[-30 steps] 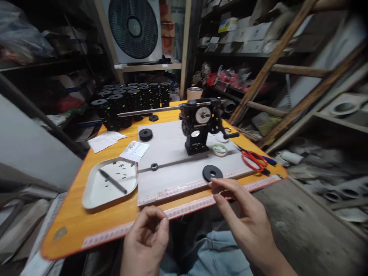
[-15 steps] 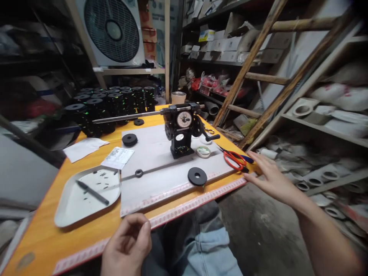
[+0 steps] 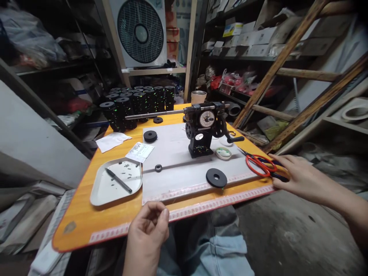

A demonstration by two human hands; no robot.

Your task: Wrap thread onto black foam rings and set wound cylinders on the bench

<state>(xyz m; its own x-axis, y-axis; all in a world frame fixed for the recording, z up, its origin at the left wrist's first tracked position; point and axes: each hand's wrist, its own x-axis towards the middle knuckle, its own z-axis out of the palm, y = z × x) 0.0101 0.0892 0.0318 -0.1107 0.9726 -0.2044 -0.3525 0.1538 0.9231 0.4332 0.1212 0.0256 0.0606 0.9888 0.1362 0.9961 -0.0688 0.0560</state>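
My left hand (image 3: 148, 229) hovers at the near edge of the orange table (image 3: 86, 218), with thumb and fingers pinched together; what they hold, if anything, is too small to see. My right hand (image 3: 299, 176) lies at the table's right corner with fingers stretched out, its fingertips beside the red-handled scissors (image 3: 260, 163). A black disc (image 3: 216, 178) lies on the grey mat (image 3: 172, 153) between the hands. Behind it stands a black hand-crank winder with a dial (image 3: 201, 132).
A white tray (image 3: 99, 191) holding a pen is at the left, with a paper slip (image 3: 139, 151), a small ring (image 3: 158, 167) and a black spool (image 3: 150, 135) nearby. A tape roll (image 3: 223, 153) lies by the winder. Several black spools (image 3: 138, 100) stand stacked at the back. A wooden ladder (image 3: 276, 65) leans at the right.
My right hand left the black disc, swung out to the right and now rests by the scissors. My left hand stayed pinched at the table's near edge. The camera view shifted.
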